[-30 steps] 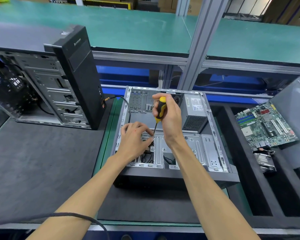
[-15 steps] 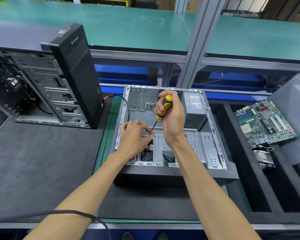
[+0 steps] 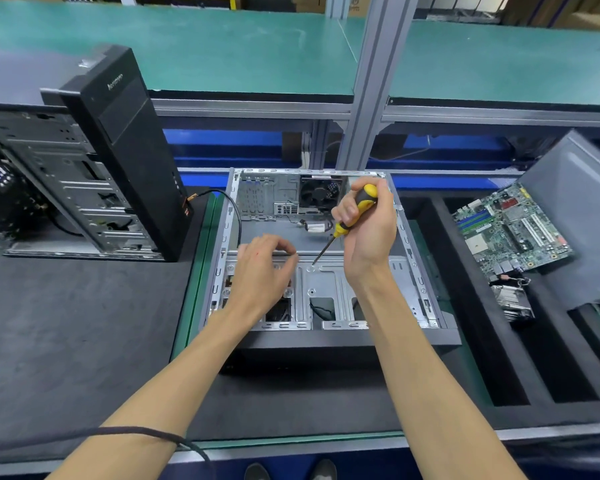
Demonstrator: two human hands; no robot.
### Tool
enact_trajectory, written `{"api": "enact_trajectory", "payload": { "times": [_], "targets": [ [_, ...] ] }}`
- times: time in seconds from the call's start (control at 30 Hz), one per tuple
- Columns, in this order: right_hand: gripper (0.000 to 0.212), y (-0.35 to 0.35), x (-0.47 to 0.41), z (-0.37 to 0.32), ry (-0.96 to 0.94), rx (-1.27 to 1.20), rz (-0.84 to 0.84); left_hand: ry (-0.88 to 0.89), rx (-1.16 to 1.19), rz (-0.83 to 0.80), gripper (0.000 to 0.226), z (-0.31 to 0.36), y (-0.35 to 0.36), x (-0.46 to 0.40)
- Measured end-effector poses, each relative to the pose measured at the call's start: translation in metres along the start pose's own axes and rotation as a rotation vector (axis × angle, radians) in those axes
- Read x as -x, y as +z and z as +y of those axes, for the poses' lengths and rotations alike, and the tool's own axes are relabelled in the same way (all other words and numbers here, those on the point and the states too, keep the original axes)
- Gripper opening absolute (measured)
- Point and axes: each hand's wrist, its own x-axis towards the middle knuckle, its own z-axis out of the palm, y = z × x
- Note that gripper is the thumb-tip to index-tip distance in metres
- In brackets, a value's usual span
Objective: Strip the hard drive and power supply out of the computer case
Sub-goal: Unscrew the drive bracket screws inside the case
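Note:
The open computer case (image 3: 418, 271) lies flat in front of me. My right hand (image 3: 368, 230) grips a yellow and black screwdriver (image 3: 355, 211), whose tip touches the metal drive cage (image 3: 323, 282) near a screw hole. My left hand (image 3: 260, 271) lies on the left part of the cage, its fingers curled over the cage's far edge. A dark part, possibly the hard drive (image 3: 278, 310), shows through a cage opening under that hand. My right hand hides nearly all of the power supply at the back right. The rear fan (image 3: 319, 194) is in view.
A second, upright black tower case (image 3: 118, 150) stands at the left with a cable running to the open case. A motherboard (image 3: 510, 226) and a heatsink (image 3: 511, 299) lie in the black foam tray at the right. A grey side panel (image 3: 575, 209) leans behind them.
My right hand with the screwdriver has shifted right, uncovering the fan and covering the power supply. My left hand has drawn away from the screwdriver tip and curled its fingers.

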Motion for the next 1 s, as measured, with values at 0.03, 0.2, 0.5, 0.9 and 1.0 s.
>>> {"api": "enact_trajectory", "payload": {
  "times": [0.03, 0.2, 0.5, 0.9, 1.0],
  "targets": [
    [0.03, -0.004, -0.001, -0.002, 0.011, -0.015, 0.02, -0.008, 0.071, -0.053, 0.004, 0.005, 0.001, 0.0],
    [0.03, -0.023, -0.001, -0.011, 0.059, -0.064, 0.102, 0.001, 0.087, -0.259, 0.015, 0.023, 0.017, -0.004],
    [0.031, -0.048, 0.002, -0.021, 0.079, -0.094, 0.17, -0.067, -0.079, -0.457, 0.02, 0.037, 0.026, -0.02],
    [0.044, -0.031, 0.005, -0.021, 0.111, -0.097, 0.08, -0.082, 0.003, -0.413, 0.018, 0.037, 0.012, -0.015],
    [0.039, -0.015, 0.007, -0.015, 0.113, -0.097, 0.009, -0.093, 0.05, -0.257, 0.025, 0.03, 0.002, -0.007]
  ]
}}
